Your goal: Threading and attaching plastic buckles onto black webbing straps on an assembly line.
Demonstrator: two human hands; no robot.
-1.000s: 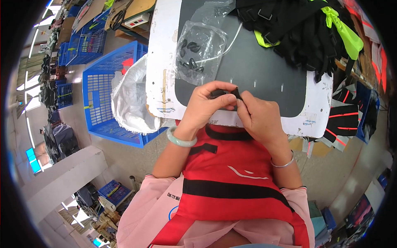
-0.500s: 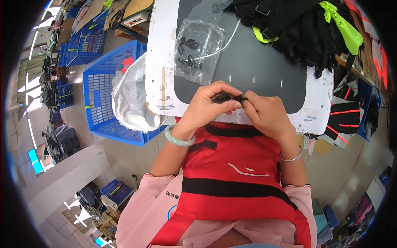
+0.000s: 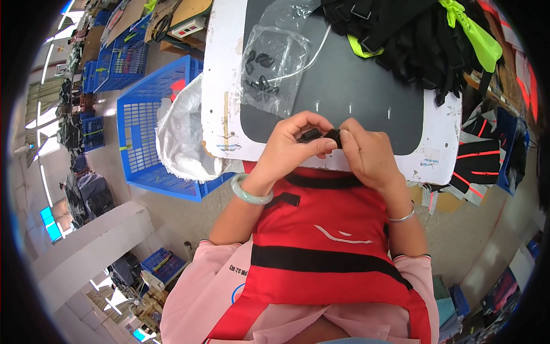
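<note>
Small black item [image 3: 333, 137] sits near the tabletop [image 3: 344, 80] edge at 6 o'clock, left hand [image 3: 282, 142] loosely curled, pinching its 9 o'clock side, right hand [image 3: 366, 150] pinching its 3 o'clock; steady, level grips should limit slipping.

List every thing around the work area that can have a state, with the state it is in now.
Left hand: grip closed on black item
Right hand: grip closed on black item
Black item: held, partly hidden; one piece or two, cannot tell
Clear bag: crumpled, lying down
Black straps: heaped loosely
White sack: slack, wrinkled
Blue crate: open-topped
</note>
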